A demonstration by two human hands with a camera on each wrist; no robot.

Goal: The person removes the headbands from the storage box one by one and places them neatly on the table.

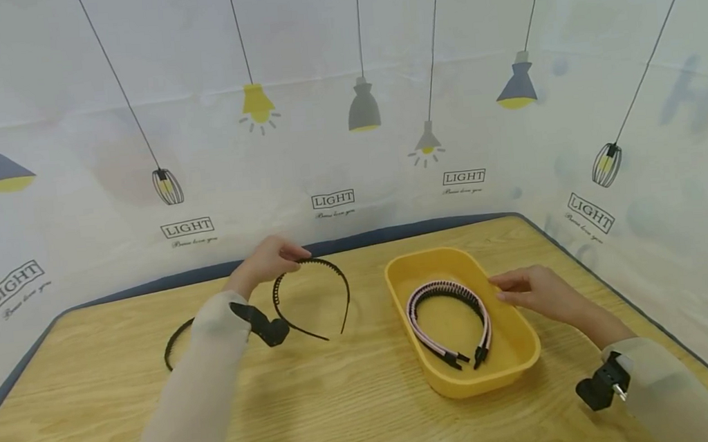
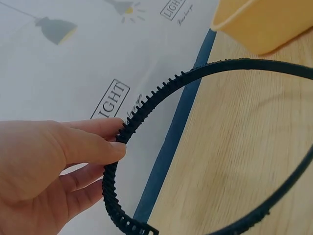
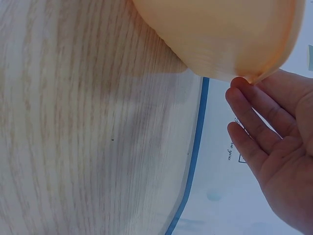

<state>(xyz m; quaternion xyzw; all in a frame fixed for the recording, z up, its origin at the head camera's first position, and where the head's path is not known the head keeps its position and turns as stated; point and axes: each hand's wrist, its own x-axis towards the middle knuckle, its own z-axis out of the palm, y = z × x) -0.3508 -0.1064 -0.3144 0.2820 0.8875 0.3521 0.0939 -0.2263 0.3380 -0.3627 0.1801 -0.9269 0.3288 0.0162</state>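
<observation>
My left hand (image 1: 273, 257) pinches a black toothed headband (image 1: 344, 277) between thumb and fingers at its curved top, holding it above the table with both ends hanging down. In the left wrist view, thumb and index finger grip the band beside its teeth. My right hand (image 1: 537, 293) holds the right rim of a yellow plastic basket (image 1: 521, 367); in the right wrist view several fingertips lie against its outside. Inside the basket, a pink headband (image 1: 412, 311) lies together with black headband pieces, overlapping. Another black headband (image 1: 168, 346) rests on the table, partly hidden behind my left sleeve.
The wooden table (image 1: 344, 409) has a dark blue border along its back and right edges. A white backdrop (image 1: 290, 39) printed with hanging lamps stands behind. Black wrist cameras (image 1: 600, 383) are strapped to both forearms.
</observation>
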